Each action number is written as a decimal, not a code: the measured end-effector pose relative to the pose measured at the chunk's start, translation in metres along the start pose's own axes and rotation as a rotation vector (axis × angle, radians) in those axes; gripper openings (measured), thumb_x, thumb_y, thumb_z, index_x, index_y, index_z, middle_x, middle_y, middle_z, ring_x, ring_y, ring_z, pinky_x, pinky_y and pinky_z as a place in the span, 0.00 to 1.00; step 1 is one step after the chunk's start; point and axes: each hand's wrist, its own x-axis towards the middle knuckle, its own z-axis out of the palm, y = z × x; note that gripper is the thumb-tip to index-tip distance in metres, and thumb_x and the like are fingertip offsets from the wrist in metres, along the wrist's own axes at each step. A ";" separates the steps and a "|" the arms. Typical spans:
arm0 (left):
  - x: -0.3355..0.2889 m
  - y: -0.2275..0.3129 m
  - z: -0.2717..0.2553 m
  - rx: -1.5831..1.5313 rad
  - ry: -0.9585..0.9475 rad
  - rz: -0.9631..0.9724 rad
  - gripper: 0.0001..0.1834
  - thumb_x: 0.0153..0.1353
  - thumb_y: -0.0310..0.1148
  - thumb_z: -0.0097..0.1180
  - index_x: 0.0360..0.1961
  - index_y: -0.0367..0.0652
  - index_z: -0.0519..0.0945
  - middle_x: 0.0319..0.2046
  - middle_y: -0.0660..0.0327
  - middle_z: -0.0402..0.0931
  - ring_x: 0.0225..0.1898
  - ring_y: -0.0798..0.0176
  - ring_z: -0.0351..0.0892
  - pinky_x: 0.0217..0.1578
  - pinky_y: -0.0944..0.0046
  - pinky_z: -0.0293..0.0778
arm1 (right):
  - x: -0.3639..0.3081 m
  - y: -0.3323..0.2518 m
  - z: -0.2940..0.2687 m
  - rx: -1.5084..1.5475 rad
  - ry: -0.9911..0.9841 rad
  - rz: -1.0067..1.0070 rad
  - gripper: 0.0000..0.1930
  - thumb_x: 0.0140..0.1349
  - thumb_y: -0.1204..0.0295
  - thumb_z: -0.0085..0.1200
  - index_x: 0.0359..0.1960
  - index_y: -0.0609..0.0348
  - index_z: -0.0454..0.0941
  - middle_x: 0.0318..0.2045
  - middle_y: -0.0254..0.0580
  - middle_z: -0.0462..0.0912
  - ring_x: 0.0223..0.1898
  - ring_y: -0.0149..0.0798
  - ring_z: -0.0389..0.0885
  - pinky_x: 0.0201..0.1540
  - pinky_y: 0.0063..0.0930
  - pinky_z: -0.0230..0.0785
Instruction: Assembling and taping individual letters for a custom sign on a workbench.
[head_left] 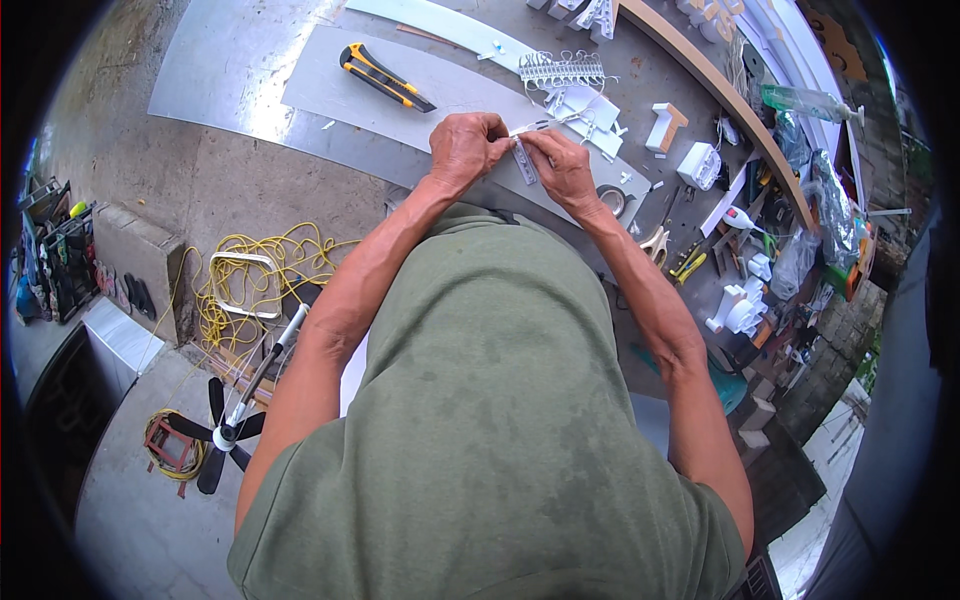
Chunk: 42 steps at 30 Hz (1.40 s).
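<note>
Both hands meet over the metal sheet on the bench. My left hand [464, 150] is closed, its thumb and fingertips pinching the end of a thin white wire [545, 124]. Facing it, my right hand [562, 170] is closed in a pinch at the same wire, close to the left fingertips. Just below the fingertips, between the hands, sits a narrow pale strip with small dots [525, 165], perhaps a light module piece. The exact join between the fingers is too small to make out. Beyond the hands lies a string of small white modules [562, 72] with looped wires.
A yellow-and-black utility knife [385, 77] lies on the grey sheet [330, 75]. White offcuts [592, 115], a tape roll [612, 200], scissors [655, 245], yellow-handled pliers [690, 266] and white block letters [664, 128] crowd the right. Yellow cord [230, 290] tangles on the floor.
</note>
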 end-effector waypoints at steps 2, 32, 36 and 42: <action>0.000 -0.001 -0.001 0.017 0.004 0.006 0.10 0.52 0.41 0.71 0.31 0.49 0.89 0.24 0.58 0.85 0.28 0.54 0.86 0.31 0.56 0.77 | -0.003 -0.003 0.002 0.008 0.014 0.043 0.11 0.62 0.79 0.60 0.46 0.61 0.84 0.40 0.47 0.85 0.40 0.49 0.86 0.41 0.37 0.78; -0.007 -0.020 -0.014 -0.250 -0.071 0.012 0.13 0.58 0.29 0.69 0.44 0.38 0.87 0.33 0.55 0.88 0.33 0.67 0.86 0.37 0.66 0.81 | -0.018 -0.026 -0.011 -0.100 0.079 0.239 0.18 0.58 0.67 0.68 0.46 0.62 0.80 0.33 0.43 0.82 0.34 0.43 0.82 0.39 0.37 0.75; -0.016 -0.021 -0.019 -0.287 -0.060 -0.016 0.12 0.60 0.27 0.67 0.44 0.36 0.87 0.33 0.56 0.88 0.34 0.69 0.86 0.38 0.67 0.80 | -0.028 -0.033 -0.005 -0.320 -0.001 0.223 0.18 0.53 0.62 0.70 0.40 0.59 0.80 0.34 0.43 0.80 0.41 0.46 0.79 0.45 0.42 0.72; -0.018 -0.017 -0.019 -0.263 -0.046 -0.040 0.12 0.60 0.30 0.67 0.43 0.37 0.87 0.31 0.57 0.87 0.32 0.70 0.85 0.37 0.68 0.79 | -0.028 -0.019 0.005 -0.328 0.061 0.209 0.12 0.53 0.68 0.65 0.36 0.60 0.81 0.33 0.46 0.78 0.40 0.49 0.78 0.45 0.44 0.72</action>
